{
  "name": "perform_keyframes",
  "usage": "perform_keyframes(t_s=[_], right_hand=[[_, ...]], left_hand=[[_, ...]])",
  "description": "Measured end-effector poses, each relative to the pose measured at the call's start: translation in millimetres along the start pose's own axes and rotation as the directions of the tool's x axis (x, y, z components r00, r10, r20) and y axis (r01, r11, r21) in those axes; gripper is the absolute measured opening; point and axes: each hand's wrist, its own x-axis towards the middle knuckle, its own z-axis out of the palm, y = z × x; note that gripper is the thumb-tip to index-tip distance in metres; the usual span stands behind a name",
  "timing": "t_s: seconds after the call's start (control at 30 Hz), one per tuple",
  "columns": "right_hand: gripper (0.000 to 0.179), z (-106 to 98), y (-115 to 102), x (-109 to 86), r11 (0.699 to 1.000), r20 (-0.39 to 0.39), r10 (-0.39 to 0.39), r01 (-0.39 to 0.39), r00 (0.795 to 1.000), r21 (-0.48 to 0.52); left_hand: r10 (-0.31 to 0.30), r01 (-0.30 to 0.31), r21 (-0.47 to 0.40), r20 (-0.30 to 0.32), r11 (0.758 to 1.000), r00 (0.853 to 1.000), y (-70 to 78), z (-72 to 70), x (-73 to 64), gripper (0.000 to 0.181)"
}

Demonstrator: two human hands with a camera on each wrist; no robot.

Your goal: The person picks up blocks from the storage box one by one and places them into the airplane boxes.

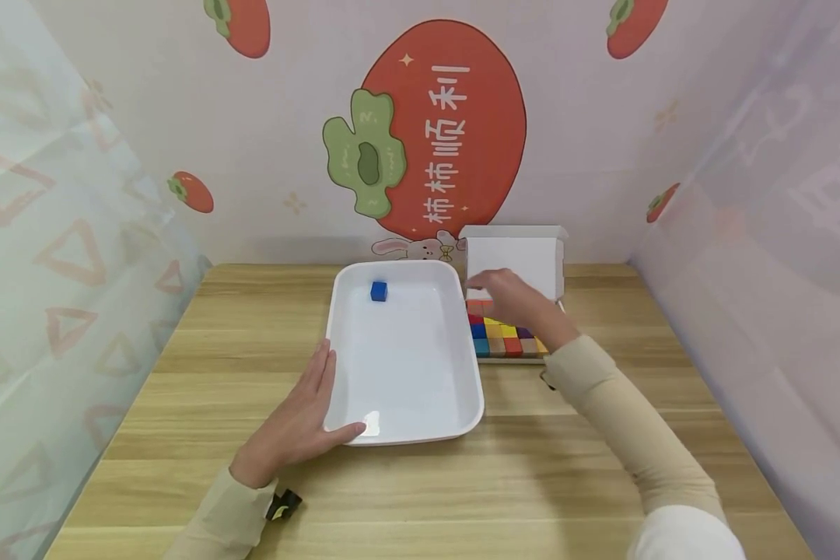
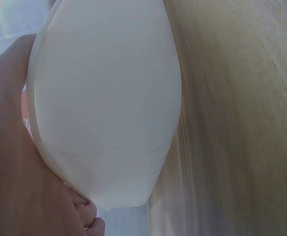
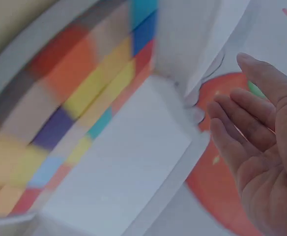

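A white tray (image 1: 409,354) lies on the table with one blue cube (image 1: 379,292) in its far left part. My left hand (image 1: 295,424) rests against the tray's near left corner, fingers extended along the left rim and thumb over the front rim. In the left wrist view the tray's outer wall (image 2: 106,103) stands beside this hand. My right hand (image 1: 514,299) hovers over a box of coloured wooden cubes (image 1: 509,348) right of the tray. From the right wrist, this hand (image 3: 261,147) shows a bare palm and loosely bent fingers, thumb apart, holding nothing.
The box's white lid (image 1: 511,260) stands raised at the back, near the printed backdrop (image 1: 574,155). Cloth walls close in the wooden table (image 1: 238,342) on the left and right. A small black item (image 1: 284,505) shows beside the left cuff.
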Motion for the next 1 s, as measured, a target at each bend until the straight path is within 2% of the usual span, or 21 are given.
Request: perform_keyframes(t_s=[0.2, 0.33, 0.43, 0.53, 0.7, 0.83, 1.0], right_hand=[[0.053, 16.6, -42.4, 52.4, 0.997, 0.018, -0.071, 0.071, 0.997, -0.004], [0.052, 31.1, -55.5, 78.3, 0.996, 0.022, -0.091, 0.090, 0.996, 0.027], [0.052, 40.8, -61.7, 94.1, 0.995, 0.033, -0.078, 0.076, 0.996, 0.063], [0.051, 48.9, -66.9, 107.7, 0.994, 0.045, -0.047, 0.042, 0.998, 0.099], [0.051, 67.0, -71.7, 126.8, 0.987, 0.042, 0.064, -0.070, 0.997, 0.145], [0.048, 88.6, -70.8, 137.9, 0.967, -0.013, 0.149, -0.143, 0.989, 0.210], [0.040, 111.1, -69.5, 145.7, 0.950, -0.089, 0.180, -0.150, 0.980, 0.272]], left_hand=[[-0.011, 0.011, -0.005, 0.006, 1.000, 1.000, -0.8, 0.5, 0.4, 0.126], [-0.015, 0.015, -0.022, 0.010, 1.000, 1.000, 0.1, 2.0, -0.4, 0.127], [-0.006, 0.006, -0.018, 0.005, 1.000, 1.000, 0.5, 2.4, -1.4, 0.126], [-0.001, 0.001, -0.005, -0.009, 1.000, 1.000, 0.4, 1.2, -2.5, 0.126], [0.004, -0.005, -0.015, -0.026, 1.000, 1.000, -0.4, -2.0, -3.4, 0.125], [0.006, -0.006, -0.018, -0.025, 1.000, 1.000, -1.7, -1.1, -2.9, 0.126], [0.002, -0.002, -0.009, -0.013, 1.000, 1.000, -2.7, 1.8, -1.4, 0.127]])
